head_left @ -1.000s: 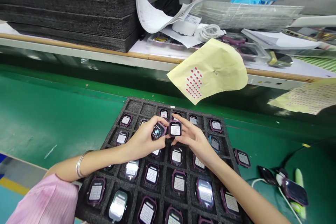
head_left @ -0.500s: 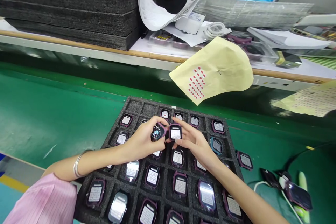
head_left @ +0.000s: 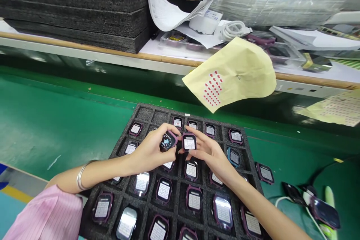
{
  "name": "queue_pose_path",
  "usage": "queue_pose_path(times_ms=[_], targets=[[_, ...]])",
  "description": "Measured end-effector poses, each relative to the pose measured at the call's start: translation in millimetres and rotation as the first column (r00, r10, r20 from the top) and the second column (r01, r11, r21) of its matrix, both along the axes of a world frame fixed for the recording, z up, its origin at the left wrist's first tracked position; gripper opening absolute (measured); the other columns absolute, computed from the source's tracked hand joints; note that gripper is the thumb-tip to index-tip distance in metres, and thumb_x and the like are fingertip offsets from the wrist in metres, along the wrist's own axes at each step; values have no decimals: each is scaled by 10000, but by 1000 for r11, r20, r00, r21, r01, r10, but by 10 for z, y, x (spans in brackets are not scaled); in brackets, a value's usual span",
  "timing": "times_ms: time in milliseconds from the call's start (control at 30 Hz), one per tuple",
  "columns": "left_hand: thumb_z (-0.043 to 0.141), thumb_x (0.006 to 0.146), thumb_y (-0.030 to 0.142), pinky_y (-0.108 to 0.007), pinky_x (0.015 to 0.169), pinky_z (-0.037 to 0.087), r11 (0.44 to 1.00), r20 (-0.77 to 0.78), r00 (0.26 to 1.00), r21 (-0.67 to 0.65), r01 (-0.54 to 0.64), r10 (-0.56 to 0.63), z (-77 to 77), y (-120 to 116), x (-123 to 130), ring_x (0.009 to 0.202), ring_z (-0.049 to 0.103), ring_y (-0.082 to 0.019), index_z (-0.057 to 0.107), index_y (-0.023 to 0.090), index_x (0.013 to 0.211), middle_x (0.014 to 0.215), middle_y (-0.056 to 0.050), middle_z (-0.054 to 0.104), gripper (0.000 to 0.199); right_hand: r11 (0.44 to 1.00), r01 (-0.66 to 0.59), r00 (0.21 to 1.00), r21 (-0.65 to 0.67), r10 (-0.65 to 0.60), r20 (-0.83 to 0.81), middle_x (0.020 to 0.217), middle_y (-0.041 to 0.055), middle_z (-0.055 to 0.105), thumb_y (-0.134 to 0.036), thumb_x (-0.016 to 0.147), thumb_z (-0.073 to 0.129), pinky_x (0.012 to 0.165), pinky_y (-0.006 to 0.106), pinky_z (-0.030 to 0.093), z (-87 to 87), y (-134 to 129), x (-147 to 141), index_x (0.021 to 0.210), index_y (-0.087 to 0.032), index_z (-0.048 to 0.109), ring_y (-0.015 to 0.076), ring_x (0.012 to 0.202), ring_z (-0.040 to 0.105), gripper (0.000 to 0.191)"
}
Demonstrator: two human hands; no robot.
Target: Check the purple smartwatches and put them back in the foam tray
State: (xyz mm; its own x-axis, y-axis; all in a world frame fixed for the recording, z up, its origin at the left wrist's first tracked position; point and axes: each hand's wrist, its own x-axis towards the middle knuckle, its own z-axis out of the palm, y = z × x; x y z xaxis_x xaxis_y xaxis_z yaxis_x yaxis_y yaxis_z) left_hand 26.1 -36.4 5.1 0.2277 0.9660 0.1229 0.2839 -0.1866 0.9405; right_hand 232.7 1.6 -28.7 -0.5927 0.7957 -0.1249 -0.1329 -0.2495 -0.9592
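Observation:
My left hand (head_left: 161,144) is closed around a purple smartwatch (head_left: 168,141) whose dark screen shows a lit dial. Beside it, my right hand (head_left: 204,145) grips a second purple smartwatch (head_left: 189,142) by its edges, with a white label sheet over its screen. Both watches are held close together above a black foam tray (head_left: 146,114). Several labelled watches lie in the tray's compartments, among them a purple one (head_left: 163,189) and a blue one (head_left: 234,156). My hands and forearms hide part of the tray.
Right of the tray, a loose watch (head_left: 264,172) lies on the green mat (head_left: 56,120), near a dark watch (head_left: 326,212) and cables. Yellow sticker paper (head_left: 244,71) hangs from the shelf edge. Black foam blocks (head_left: 78,11), papers and a coiled white cable (head_left: 234,30) occupy the shelf; people sit behind.
The view has shifted slightly. Both hands keep their hold on the two watches, and the watch in my left hand has turned a little.

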Motion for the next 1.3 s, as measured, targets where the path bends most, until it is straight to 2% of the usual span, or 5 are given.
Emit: queue_pose_path(times_ms=[100,200,367,1067,1300], targets=[[603,795,180,-258,694,499,990,144,988,-120,75,-57,-51,29,3,881,598,-166,446,211,1165,1023,-42,593,403,1000,5,1000,-9,-6,-13,1153,74,632,-147,802,675,750,340,542,1,0,4,1349,-240,469,204,870,645,591],[597,787,166,-257,635,527,944,384,919,-261,204,-92,-107,56,22,817,612,-153,376,224,1247,1038,-54,574,514,1000,11,1000,0,-11,-29,1104,62,653,-147,795,683,790,351,538,2,5,8,1335,-231,487,196,857,643,580],[516,748,67,-348,797,563,903,543,838,-336,269,-48,-104,52,43,896,634,-168,440,216,1222,1068,-61,601,502,999,32,999,-9,-32,-11,1019,65,682,-182,793,681,821,386,533,-1,13,8,1336,-212,489,214,850,651,576],[552,856,197,-384,804,568,908,562,823,-297,296,-85,-134,15,32,933,655,-206,466,202,1194,1048,-79,625,349,999,38,999,-29,-37,15,973,61,686,-190,792,695,739,364,546,-30,25,5,1315,-211,526,203,774,644,550],[633,783,178,-270,707,499,972,306,952,-213,100,-31,-193,-4,28,843,600,-156,499,208,1076,965,-25,595,324,999,36,999,12,-37,35,990,74,688,-202,795,684,714,386,563,-11,21,-7,1320,-201,524,230,783,669,549]])
